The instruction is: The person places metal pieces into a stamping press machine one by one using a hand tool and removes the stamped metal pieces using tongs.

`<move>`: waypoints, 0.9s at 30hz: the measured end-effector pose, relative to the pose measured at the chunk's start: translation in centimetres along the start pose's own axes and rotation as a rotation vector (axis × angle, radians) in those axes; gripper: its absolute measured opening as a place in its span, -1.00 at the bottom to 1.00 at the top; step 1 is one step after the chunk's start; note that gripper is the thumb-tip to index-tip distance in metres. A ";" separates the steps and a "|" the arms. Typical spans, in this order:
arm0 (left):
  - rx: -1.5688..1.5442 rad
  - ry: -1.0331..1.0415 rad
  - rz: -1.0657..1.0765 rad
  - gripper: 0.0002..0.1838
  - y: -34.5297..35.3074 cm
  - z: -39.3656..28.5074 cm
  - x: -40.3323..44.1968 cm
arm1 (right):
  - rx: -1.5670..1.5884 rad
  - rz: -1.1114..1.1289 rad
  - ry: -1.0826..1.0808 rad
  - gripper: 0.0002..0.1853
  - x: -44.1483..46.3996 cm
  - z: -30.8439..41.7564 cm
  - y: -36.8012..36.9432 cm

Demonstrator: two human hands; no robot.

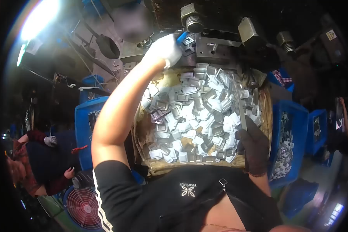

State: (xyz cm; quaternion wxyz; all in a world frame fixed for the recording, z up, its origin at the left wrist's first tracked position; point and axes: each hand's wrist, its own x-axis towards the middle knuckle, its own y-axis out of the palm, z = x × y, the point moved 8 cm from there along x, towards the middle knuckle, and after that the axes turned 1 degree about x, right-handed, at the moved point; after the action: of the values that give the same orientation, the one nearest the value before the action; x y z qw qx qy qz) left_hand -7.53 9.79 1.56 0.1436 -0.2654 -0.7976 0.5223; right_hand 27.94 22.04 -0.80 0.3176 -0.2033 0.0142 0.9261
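- Right hand (254,145), dark-gloved: fingers close around the near end of a long metal strip (241,112). The strip extends forward from the grip, over the pile; a sideways swing could sweep loose pieces over the rim.
- Pile of small metal pieces (189,112): ahead and to the left of the right hand, below the left. The pieces overlap at many angles; pressure on one edge could start a slide, and thin edges could catch glove fabric.
- Tray (158,168): beneath the pile, its near rim to the left of the right hand. Pieces lie close to this rim, so a knock could spill some.
- Left hand (164,48), white-gloved: the grip appears narrow, on a blue piece (181,37); finger placement is partly hidden. Its closeness to the machinery presents the gravest hazard: pinching, should any part above be able to move, which cannot be told.
- Two small frames (188,45): just right of the left hand, beside the metal block (218,48). A crooked frame could jam or bend if pressed.
- Large bolt (193,23): beyond the left hand, slightly right; a careless lift could strike the knuckles against it.
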 end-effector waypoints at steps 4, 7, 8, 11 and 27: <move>-0.606 -0.125 0.192 -0.74 2.4 3.7 -5.0 | 0.019 0.066 0.001 -0.51 -0.1 0.7 3.3; -0.870 -0.036 0.103 -0.65 1.9 5.6 -7.4 | -0.136 0.149 -0.003 -0.51 0.4 0.9 5.7; -0.863 0.000 0.060 -0.62 1.9 6.1 -7.7 | -0.201 0.186 -0.068 -0.51 0.6 1.2 6.5; -0.818 0.006 0.084 -0.56 0.9 6.1 -8.9 | -0.372 0.283 -0.147 -0.53 0.9 2.4 8.8; -0.810 -0.015 0.162 -0.55 1.4 6.2 -9.5 | -0.395 0.271 -0.187 -0.53 0.8 1.5 8.1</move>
State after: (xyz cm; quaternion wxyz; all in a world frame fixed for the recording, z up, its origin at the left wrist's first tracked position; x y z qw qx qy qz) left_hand -2.47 0.10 -1.82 -0.0199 -0.3586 -0.9162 0.1776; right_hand 22.02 16.28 -0.58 0.1446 -0.1708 -0.1692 0.9598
